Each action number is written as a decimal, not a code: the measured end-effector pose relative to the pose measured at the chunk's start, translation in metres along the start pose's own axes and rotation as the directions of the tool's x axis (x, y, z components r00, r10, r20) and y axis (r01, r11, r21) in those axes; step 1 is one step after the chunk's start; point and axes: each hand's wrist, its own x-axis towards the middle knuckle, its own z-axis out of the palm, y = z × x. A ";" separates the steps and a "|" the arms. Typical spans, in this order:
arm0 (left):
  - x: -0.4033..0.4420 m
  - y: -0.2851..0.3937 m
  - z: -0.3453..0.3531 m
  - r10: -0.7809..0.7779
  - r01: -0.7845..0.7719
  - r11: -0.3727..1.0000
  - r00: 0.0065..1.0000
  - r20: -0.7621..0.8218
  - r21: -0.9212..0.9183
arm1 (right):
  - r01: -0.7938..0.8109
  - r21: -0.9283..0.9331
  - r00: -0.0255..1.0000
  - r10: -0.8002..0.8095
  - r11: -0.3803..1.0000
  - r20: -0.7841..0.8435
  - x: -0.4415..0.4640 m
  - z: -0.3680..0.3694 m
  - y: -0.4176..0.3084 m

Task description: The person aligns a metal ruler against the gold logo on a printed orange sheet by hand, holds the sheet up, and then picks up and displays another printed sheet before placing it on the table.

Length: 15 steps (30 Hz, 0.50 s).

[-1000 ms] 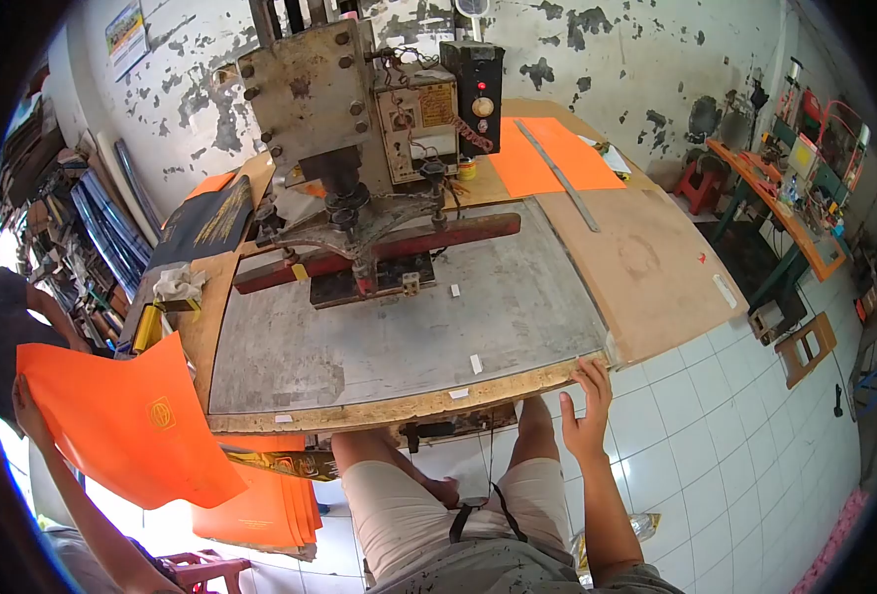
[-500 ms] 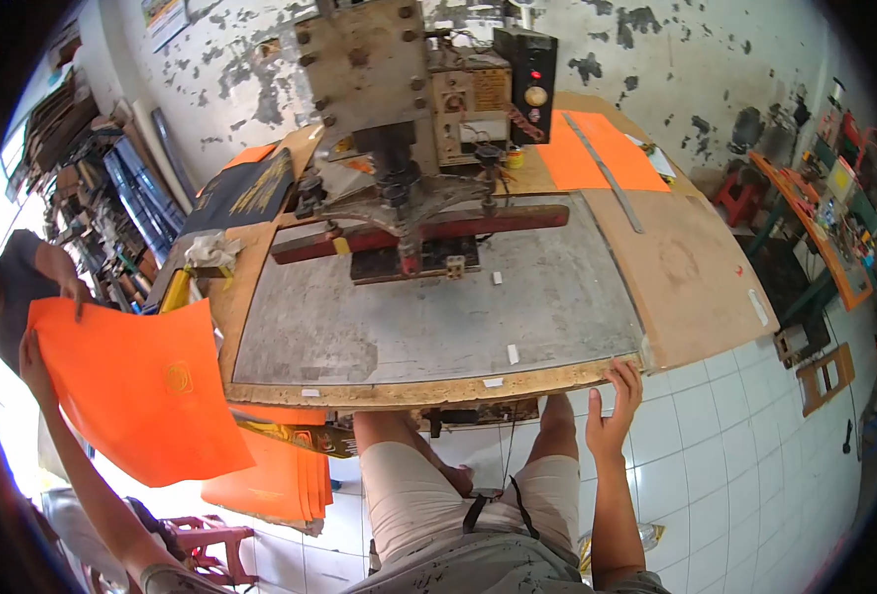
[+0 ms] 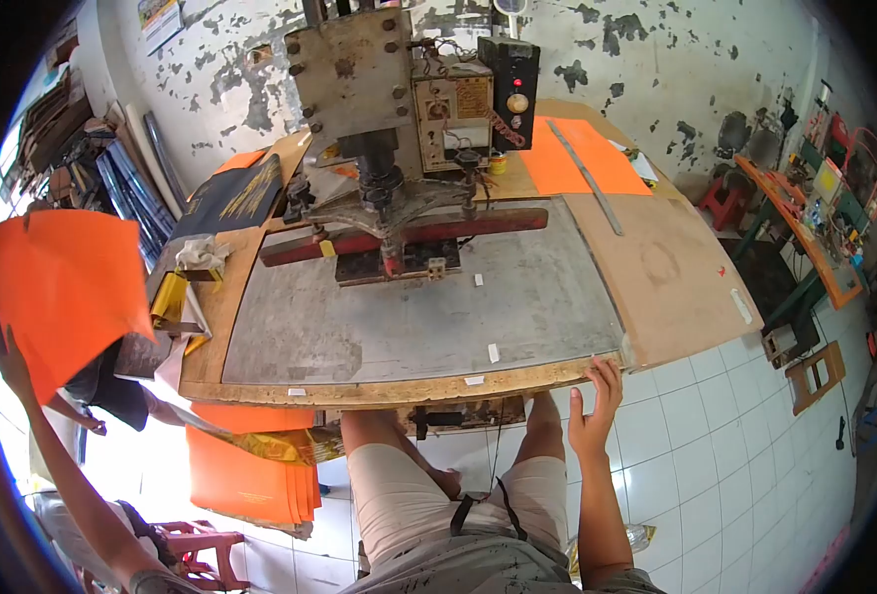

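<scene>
Orange sheet [image 3: 72, 287] is held up in the air at the far left, beyond the left side of the worktop [image 3: 409, 393]. From the nearer left hand [image 3: 16, 371], which is placed at its lower left edge, it is spread upward and to the right; its long axis cannot be told, because it is bent. Whether it is pinched or only touched by this hand cannot be told. A co-worker [image 3: 116, 386] is partly hidden behind it. The right hand [image 3: 597, 404], loosely curved and with nothing held, is placed well apart, at the worktop's front right corner.

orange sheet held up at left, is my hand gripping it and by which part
The left hand meets the orange sheet at its lower left edge; whether it grips cannot be told.
</scene>
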 end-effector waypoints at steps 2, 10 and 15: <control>-0.031 0.046 0.009 0.086 -0.086 0.996 0.995 -0.047 0.019 | 0.012 0.003 1.000 -0.012 1.000 -0.019 -0.001 0.002 0.003; -0.270 0.278 0.043 0.326 -0.286 0.916 0.939 0.109 -0.281 | 0.035 -0.053 0.999 -0.035 0.998 0.005 -0.001 0.000 0.003; -0.475 0.374 0.054 0.294 -0.085 0.885 0.864 0.409 -0.458 | 0.086 -0.089 0.995 -0.091 0.992 -0.045 -0.011 0.019 0.018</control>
